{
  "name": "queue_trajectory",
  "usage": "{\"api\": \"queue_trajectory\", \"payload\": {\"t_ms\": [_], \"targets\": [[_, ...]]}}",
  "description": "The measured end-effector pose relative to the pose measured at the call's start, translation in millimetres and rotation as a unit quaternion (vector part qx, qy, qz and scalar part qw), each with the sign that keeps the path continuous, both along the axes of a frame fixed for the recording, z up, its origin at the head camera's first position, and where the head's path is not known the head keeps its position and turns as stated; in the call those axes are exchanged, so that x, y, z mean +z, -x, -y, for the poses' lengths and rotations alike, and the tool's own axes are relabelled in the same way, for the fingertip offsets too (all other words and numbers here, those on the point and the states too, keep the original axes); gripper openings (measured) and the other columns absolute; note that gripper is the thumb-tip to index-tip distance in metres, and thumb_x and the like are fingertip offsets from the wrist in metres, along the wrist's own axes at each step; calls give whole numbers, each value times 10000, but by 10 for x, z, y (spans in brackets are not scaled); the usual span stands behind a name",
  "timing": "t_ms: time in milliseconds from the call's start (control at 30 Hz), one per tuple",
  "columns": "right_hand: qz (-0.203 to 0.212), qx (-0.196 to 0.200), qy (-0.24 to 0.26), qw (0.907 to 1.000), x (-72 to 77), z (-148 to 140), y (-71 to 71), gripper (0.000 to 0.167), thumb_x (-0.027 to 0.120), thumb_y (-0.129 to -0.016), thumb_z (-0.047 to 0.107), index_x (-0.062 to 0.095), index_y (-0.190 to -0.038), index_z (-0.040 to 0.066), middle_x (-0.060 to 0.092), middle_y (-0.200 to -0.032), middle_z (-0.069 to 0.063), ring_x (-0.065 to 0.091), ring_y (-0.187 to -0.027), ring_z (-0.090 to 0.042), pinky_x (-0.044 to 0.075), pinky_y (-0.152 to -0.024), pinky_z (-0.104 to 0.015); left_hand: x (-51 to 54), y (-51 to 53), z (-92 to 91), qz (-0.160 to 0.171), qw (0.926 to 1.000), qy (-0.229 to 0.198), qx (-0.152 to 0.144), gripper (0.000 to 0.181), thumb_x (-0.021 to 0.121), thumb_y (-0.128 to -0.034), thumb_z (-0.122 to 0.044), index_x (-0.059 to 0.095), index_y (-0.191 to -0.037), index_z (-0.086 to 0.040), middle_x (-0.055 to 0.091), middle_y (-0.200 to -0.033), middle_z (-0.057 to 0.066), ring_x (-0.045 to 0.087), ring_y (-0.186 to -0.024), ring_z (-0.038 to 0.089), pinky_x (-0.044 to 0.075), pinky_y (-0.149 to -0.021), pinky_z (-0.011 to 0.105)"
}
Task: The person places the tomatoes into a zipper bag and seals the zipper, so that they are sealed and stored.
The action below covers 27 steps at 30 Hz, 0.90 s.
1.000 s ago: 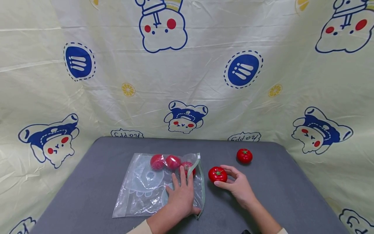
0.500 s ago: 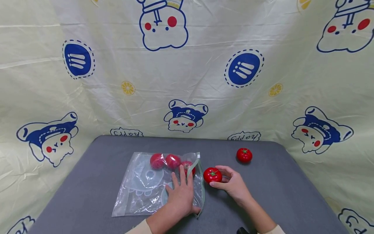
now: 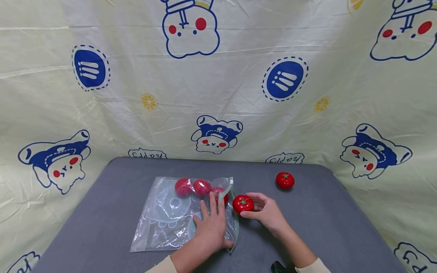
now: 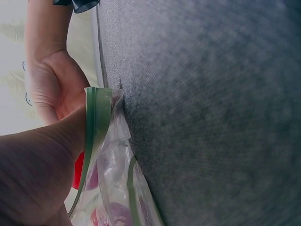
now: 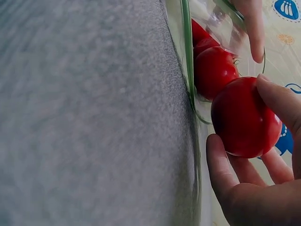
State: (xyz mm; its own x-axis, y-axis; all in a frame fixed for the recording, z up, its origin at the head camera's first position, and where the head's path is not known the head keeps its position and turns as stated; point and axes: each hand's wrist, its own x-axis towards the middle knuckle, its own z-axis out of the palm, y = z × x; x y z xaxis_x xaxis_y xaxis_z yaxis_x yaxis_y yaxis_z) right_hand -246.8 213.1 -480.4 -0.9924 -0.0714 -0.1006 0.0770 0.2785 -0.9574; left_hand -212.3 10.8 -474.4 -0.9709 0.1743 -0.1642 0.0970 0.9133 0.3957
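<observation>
Five tomatoes [image 3: 242, 204] in play, one zip bag [image 3: 170, 212], two hands [image 3: 211, 227]!
Three tomatoes inside the bag, one in the right hand [image 3: 268, 215], one loose on the one grey table [image 3: 119, 197]; one printed cloth [image 3: 225, 91] behind, and one black object [image 3: 278, 267], too cropped to name.

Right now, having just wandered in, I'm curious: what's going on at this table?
Someone is handling tomatoes and a clear bag with bare hands. Their left hand, fingers spread, is on the clear bag near its green-edged mouth. Three tomatoes are inside. The right hand holds a fourth tomato at the open mouth, not fully inside. A fifth tomato sits on the gray table, farther back and to the right.
</observation>
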Motion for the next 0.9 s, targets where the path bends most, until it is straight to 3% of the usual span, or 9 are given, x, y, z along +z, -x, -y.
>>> {"api": "queue_trajectory", "payload": {"t_ms": [167, 533, 900], "targets": [[78, -48, -130, 9999, -1, 37, 10, 629, 905, -773, 136, 642, -1344, 106, 608, -1361, -163, 684, -1003, -248, 616, -844, -346, -1, -5, -2, -47, 10000, 35, -4, 1281, 977, -591, -462, 266, -1611, -152, 52, -1724, 167, 149, -1525, 568, 314, -1056, 819], [-58, -202, -444, 9988, -36, 109, 57, 603, 931, -742, 162, 676, -1285, 109, 688, -1243, -119, 679, -989, -234, 596, -826, -347, -16, -1, -4, -66, 10000, 14, 8, 1278, 974, -602, -450, 255, -1617, -156, 58, -1725, 160, 158, -1524, 559, 306, -1060, 821], [-115, -232, -600, 9979, -47, 158, 81, 604, 928, -746, 156, 662, -1283, 73, 721, -1232, -138, 701, -1007, -225, 615, -887, -387, -26, -2, 4, -68, 9999, -81, -39, 1291, 981, -601, -455, 244, -1615, -148, 48, -1725, 167, 141, -1528, 566, 292, -1080, 811]]}}
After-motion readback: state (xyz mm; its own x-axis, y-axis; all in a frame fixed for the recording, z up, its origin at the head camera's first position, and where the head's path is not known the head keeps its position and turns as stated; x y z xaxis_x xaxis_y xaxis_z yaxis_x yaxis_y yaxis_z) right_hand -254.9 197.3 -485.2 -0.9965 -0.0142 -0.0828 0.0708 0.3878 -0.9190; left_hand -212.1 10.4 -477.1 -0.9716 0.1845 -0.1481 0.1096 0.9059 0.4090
